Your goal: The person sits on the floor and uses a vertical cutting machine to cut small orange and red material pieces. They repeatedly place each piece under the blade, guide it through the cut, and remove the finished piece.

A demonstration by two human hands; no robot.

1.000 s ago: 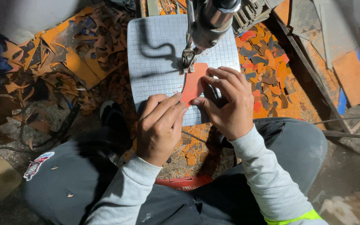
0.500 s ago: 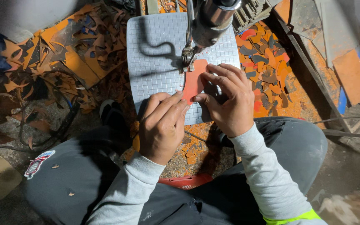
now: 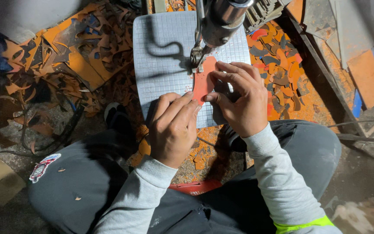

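On gridded grey table (image 3: pixel 161 56) — left hand (image 3: pixel 172 130) and right hand (image 3: pixel 239 102) pinch a flat orange piece (image 3: pixel 204 80) (smooth, curved edge) under the metal machine head (image 3: pixel 219 21).

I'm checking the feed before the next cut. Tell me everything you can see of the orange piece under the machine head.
The orange piece is a thin, flat, matte sheet, leather-like or rubbery, long and narrow with a curved outline. It lies flat on the grey gridded work plate, its far end under the metal machine head. The left hand presses on its near end; the right hand pins its right edge with the fingertips. Part of it is hidden beneath the fingers.
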